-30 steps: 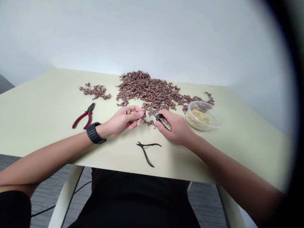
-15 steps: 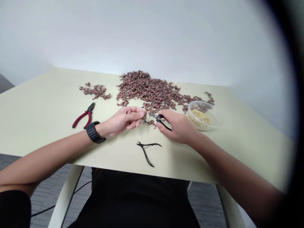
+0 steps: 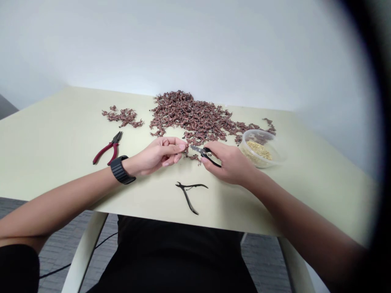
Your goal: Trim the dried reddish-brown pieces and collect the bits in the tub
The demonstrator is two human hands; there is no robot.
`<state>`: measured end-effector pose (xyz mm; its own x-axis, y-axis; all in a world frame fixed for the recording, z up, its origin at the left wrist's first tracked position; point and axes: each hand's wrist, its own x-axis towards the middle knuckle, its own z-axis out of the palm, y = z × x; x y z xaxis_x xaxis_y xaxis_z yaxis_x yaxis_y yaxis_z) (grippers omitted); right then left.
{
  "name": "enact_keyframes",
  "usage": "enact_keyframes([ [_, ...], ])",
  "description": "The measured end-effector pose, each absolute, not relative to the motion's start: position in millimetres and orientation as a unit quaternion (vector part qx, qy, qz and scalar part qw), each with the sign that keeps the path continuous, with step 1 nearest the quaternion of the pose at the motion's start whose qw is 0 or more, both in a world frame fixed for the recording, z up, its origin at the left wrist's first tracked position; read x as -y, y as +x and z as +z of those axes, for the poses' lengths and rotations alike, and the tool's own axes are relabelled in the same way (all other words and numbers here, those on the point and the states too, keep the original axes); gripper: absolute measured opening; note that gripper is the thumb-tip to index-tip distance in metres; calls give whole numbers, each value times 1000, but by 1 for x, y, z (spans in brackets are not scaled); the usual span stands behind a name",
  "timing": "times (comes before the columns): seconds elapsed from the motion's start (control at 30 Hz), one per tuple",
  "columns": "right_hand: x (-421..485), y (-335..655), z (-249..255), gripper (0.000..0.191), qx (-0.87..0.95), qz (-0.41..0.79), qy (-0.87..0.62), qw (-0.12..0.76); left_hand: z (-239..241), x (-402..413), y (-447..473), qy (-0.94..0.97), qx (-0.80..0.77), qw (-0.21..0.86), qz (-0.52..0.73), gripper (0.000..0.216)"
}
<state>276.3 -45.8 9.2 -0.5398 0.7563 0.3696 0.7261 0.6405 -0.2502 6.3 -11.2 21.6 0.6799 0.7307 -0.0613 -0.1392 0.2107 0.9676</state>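
Note:
Between its thumb and fingers, my left hand (image 3: 163, 154) pinches a small reddish-brown piece (image 3: 186, 149) with wiry ends; most of it is hidden by the fingertips. My right hand (image 3: 227, 162) is closed round black-handled pliers (image 3: 200, 150), whose narrow metal jaws point left at that piece. Whether the jaws touch it I cannot tell. Just beneath the tool, a few like pieces (image 3: 195, 158) lie on the table. Behind both hands spreads a large heap of the same reddish-brown pieces (image 3: 195, 116).
On the pale table (image 3: 61, 134), red-handled pliers (image 3: 110, 148) lie to the left, below a smaller group of brown pieces (image 3: 124, 116). Dark nippers (image 3: 189, 196) rest near the front edge. A clear plastic tub (image 3: 276, 156) of small gold-coloured bits (image 3: 259, 150) stands by my right wrist.
The plier jaws have shifted very slightly left, towards the piece in my left hand. Both hands otherwise keep their places and grips.

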Motion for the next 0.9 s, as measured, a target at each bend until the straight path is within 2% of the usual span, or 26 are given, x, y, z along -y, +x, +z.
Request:
enact_keyframes([
  [0.37, 45, 277, 11, 25, 877, 40, -423, 224, 21, 10, 6, 555, -268, 730, 295, 19],
  [0.57, 49, 271, 13, 20, 867, 84, -434, 230, 20, 11, 7, 581, -273, 703, 307, 23],
  [0.77, 54, 255, 8, 29, 795, 238, -488, 271, 16, 15, 10, 656, -292, 602, 351, 29],
  [0.9, 58, 244, 7, 35, 700, 417, -486, 316, 9, 16, 13, 718, -301, 499, 382, 29],
])
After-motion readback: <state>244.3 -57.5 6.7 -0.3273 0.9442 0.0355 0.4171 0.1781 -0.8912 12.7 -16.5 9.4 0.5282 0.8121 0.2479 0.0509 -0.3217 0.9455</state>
